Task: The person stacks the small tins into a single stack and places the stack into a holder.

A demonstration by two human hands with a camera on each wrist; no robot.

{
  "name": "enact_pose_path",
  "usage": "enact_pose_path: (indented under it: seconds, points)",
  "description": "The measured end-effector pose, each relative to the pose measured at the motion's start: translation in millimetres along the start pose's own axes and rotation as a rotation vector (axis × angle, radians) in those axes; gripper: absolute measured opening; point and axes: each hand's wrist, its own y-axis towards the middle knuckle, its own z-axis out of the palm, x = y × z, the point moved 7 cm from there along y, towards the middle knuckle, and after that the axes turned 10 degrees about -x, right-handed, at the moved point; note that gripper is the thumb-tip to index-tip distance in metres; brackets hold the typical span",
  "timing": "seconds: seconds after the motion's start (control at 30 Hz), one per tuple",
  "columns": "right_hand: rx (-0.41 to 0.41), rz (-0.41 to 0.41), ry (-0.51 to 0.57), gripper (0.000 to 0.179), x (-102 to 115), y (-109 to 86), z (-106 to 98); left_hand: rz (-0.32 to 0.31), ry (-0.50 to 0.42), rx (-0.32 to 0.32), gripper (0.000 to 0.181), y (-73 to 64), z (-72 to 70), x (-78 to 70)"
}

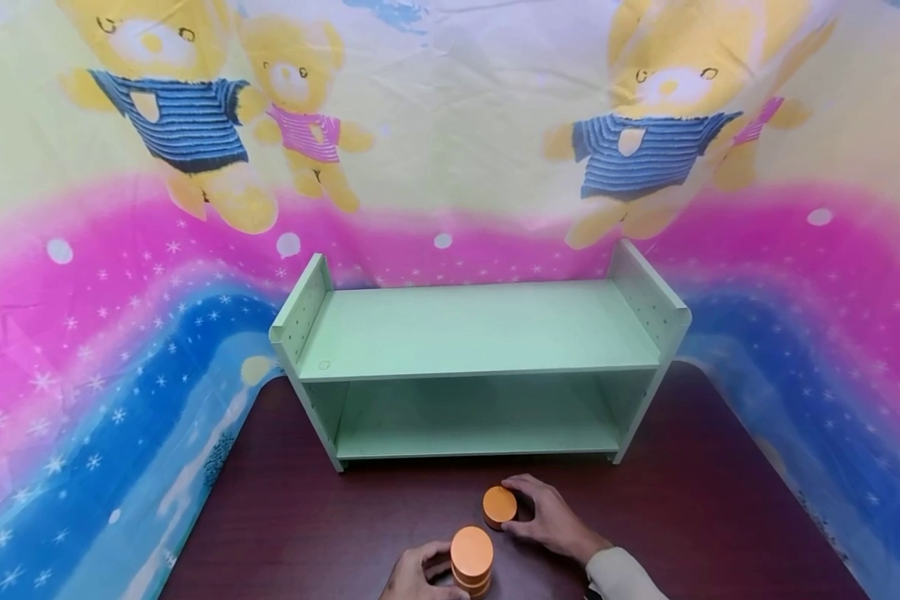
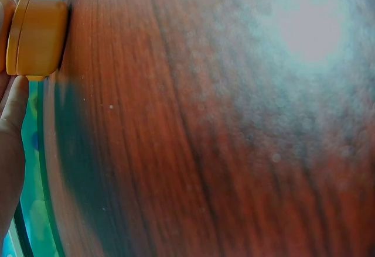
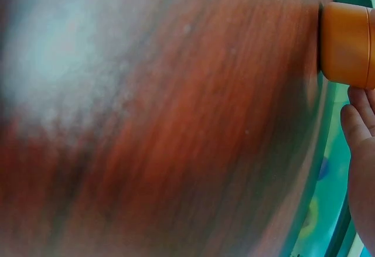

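Left hand point(image 1: 420, 575): thumb and fingers curled round stack of orange tins point(image 1: 472, 557), which appears to stand on counter point(image 1: 232, 525), in front of green shelf unit point(image 1: 480, 329). Just beyond stack, slightly right: single orange tin point(image 1: 500, 504), seemingly on counter too, gripped by right hand point(image 1: 551, 518), thumb and fingers at sides. Step looks like stacking; next move probably calls for steadying stack, raising single tin level above it.

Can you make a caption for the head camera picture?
Two hands hold round orange containers before a pale green two-tier shelf.
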Motion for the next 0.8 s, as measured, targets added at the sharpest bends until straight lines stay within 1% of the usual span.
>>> enact_pose_path:
  seconds: [0.17,0.5,0.63,0.8]
  points:
    - [0.002,0.008,0.008,0.062,-2.1,0.1,2.1,-0.014,-0.009,-0.004,0.055,0.1,-0.3,2.0]
    - [0.001,-0.010,0.016,0.061,-2.6,0.7,3.1,-0.035,-0.010,-0.002,0.055,0.1,-0.8,3.3]
    - [-0.004,-0.003,0.018,0.060,-2.7,0.5,1.8,-0.030,-0.010,-0.002,0.055,1.1,-0.6,3.6]
    - [-0.010,0.010,0.019,0.060,-2.2,0.2,-0.8,-0.041,-0.012,0.000,0.054,1.7,-0.5,4.7]
